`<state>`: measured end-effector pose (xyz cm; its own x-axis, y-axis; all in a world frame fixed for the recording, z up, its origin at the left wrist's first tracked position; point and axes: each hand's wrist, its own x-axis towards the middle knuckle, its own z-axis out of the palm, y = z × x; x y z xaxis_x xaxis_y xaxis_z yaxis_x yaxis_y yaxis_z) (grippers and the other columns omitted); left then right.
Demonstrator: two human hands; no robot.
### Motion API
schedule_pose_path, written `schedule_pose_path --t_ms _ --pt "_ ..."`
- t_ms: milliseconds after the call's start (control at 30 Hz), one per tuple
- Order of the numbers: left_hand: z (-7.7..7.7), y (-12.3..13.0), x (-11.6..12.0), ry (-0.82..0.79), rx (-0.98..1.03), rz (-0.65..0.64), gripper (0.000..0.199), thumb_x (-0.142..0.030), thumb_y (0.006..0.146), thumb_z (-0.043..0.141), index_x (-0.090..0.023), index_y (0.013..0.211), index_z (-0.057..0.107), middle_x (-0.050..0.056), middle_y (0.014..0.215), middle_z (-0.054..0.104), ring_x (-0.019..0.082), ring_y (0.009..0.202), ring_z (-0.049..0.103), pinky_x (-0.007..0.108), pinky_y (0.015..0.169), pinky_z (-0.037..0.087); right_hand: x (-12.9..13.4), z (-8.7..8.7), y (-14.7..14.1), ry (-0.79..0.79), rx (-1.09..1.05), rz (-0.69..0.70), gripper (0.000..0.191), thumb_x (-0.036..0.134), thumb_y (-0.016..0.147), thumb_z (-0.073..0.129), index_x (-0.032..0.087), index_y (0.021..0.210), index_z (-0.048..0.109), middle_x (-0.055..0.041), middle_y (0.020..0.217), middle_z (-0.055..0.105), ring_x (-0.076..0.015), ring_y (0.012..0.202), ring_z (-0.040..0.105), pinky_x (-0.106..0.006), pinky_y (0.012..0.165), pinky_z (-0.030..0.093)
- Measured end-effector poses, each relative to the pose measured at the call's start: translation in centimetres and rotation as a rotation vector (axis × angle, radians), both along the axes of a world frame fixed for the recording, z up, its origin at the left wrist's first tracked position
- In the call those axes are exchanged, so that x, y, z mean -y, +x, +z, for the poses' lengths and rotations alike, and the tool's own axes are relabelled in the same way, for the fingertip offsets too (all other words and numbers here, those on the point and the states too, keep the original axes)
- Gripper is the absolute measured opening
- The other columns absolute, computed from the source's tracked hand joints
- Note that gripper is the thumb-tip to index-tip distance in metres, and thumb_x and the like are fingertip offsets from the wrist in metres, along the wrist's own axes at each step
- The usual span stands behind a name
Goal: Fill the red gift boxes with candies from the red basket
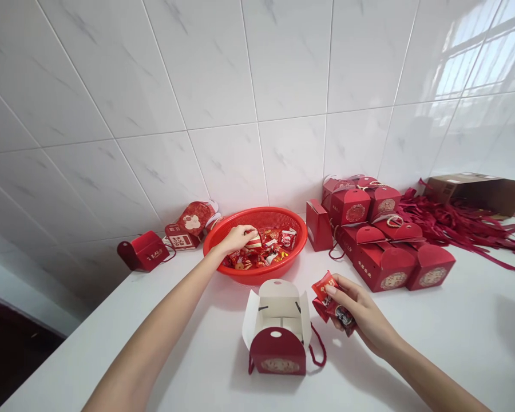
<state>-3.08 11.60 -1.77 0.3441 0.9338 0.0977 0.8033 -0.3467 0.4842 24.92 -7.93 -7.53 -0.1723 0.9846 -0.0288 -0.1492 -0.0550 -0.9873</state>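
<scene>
Box (278, 366), one, open and upright at near centre.
Right hand (363, 312), just right of it, grasps at least two sweets (325, 286); a light hold should avoid crushing them. Left hand (236, 239), beyond, reaches into one basket (257, 278); whether its fingers (247, 233) grip anything, I cannot tell. Far right: one carton (463, 182), at least four closed boxes (383, 268); far left, at least two red boxes (145, 252).

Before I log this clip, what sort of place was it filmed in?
Perhaps a room at home or a small workroom; I can't tell which. A white table against a marble-patterned tiled wall bears red gift boxes and a red basket of wrapped sweets.
</scene>
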Motion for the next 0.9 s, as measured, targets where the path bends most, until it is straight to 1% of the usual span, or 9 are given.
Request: schedule_pose_path --t_ms 100,300,367,433,500,567,733,833,900 --pt "-0.3 0.0 -0.1 -0.011 0.007 0.004 0.040 -0.051 0.085 0.047 -0.018 0.083 0.070 0.005 0.078 0.070 0.022 0.071 0.062 0.028 0.059 0.047 -0.1 0.0 0.0 0.004 -0.001 -0.003 0.041 0.060 0.085 0.067 0.019 0.088 0.060 0.0034 0.067 0.055 -0.0075 0.048 0.049 -0.019 0.042 0.032" --pt "-0.7 -0.2 -0.5 -0.026 -0.054 -0.009 0.040 -0.055 0.082 0.054 -0.019 0.070 0.067 0.002 0.072 0.071 0.023 0.078 0.065 0.027 0.071 0.047 0.0 0.2 0.0 -0.021 -0.048 -0.003 0.043 0.060 0.082 0.071 0.019 0.084 0.055 0.0048 0.065 0.052 -0.0068 0.047 0.048 -0.019 0.042 0.034" --pt "-0.7 -0.2 -0.8 -0.032 -0.079 -0.005 0.039 -0.053 0.084 0.053 -0.020 0.075 0.070 0.003 0.080 0.075 0.025 0.086 0.068 0.028 0.075 0.048 0.0 0.1 0.1 -0.022 -0.060 -0.004 0.043 0.059 0.081 0.071 0.019 0.084 0.055 0.0050 0.066 0.052 -0.0064 0.047 0.047 -0.018 0.042 0.036" --pt "-0.5 -0.3 -1.4 -0.026 -0.100 0.007 0.033 -0.046 0.087 0.052 -0.020 0.088 0.074 0.003 0.098 0.078 0.026 0.098 0.069 0.027 0.083 0.049 -0.1 0.1 0.1 -0.020 -0.063 -0.006 0.043 0.059 0.082 0.070 0.019 0.086 0.056 0.0045 0.068 0.053 -0.0063 0.048 0.047 -0.019 0.044 0.038" --pt "-0.3 -0.5 -2.1 -0.020 -0.124 0.028 0.030 -0.036 0.089 0.051 -0.021 0.102 0.074 0.004 0.115 0.076 0.025 0.109 0.067 0.025 0.089 0.049 -0.1 -0.1 0.1 -0.016 -0.060 -0.002 0.042 0.059 0.083 0.069 0.019 0.087 0.056 0.0039 0.069 0.054 -0.0066 0.050 0.048 -0.019 0.045 0.039" --pt "-0.2 -0.6 -3.0 -0.028 -0.157 0.058 0.029 -0.030 0.093 0.052 -0.020 0.111 0.072 0.006 0.125 0.072 0.023 0.114 0.066 0.026 0.093 0.049 -0.2 -0.2 0.2 -0.012 -0.052 0.001 0.042 0.059 0.084 0.068 0.019 0.087 0.057 0.0035 0.070 0.054 -0.0070 0.050 0.049 -0.019 0.045 0.039" --pt "-0.6 -1.2 -4.5 -0.112 -0.275 0.086 0.028 -0.036 0.098 0.059 -0.016 0.117 0.065 0.010 0.124 0.067 0.023 0.110 0.065 0.045 0.096 0.053 -0.2 -0.1 0.4 -0.012 -0.016 0.005 0.043 0.060 0.085 0.067 0.018 0.092 0.059 0.0037 0.068 0.056 -0.0068 0.047 0.050 -0.018 0.042 0.035" --pt "-1.0 -1.3 -4.6 -0.176 -0.349 0.050 0.027 -0.034 0.097 0.061 -0.017 0.118 0.065 0.009 0.125 0.065 0.023 0.110 0.065 0.045 0.095 0.055 -0.1 0.0 0.4 -0.027 0.005 0.013 0.045 0.062 0.085 0.065 0.018 0.091 0.059 0.0037 0.066 0.056 -0.0068 0.046 0.050 -0.017 0.040 0.031" --pt "-1.1 -1.3 -4.4 -0.201 -0.388 0.026 0.032 -0.030 0.094 0.065 -0.016 0.123 0.064 0.010 0.129 0.064 0.025 0.115 0.063 0.047 0.098 0.053 -0.1 -0.1 0.4 -0.035 0.014 0.017 0.045 0.062 0.085 0.065 0.018 0.090 0.059 0.0035 0.066 0.056 -0.0067 0.046 0.050 -0.017 0.040 0.031"
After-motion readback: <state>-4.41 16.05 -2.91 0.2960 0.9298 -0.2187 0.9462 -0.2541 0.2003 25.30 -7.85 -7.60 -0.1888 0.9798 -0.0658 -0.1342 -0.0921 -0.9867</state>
